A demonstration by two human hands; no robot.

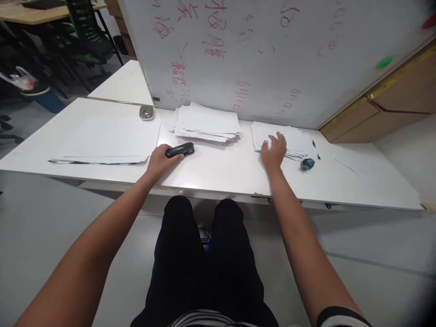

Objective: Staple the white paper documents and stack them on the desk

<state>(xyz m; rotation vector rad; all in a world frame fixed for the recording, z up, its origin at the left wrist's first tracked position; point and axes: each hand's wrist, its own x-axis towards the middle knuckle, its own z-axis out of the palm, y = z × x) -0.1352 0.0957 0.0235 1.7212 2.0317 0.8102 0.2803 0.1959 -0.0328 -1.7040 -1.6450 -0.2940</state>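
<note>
My left hand (161,160) is wrapped round the near end of a black stapler (182,150) that lies on the white table (221,175). My right hand (274,150) rests with fingers spread flat on a thin pile of white sheets (296,138) at the right. Between the two hands, farther back, sits a thicker, loosely fanned stack of white paper (206,122).
A large flat pile of sheets (109,141) covers the table's left part, with a small grey device (146,112) behind it. A dark blue object (307,164) lies right of my right hand. A whiteboard (272,54) with red writing stands behind the table. Chairs stand far left.
</note>
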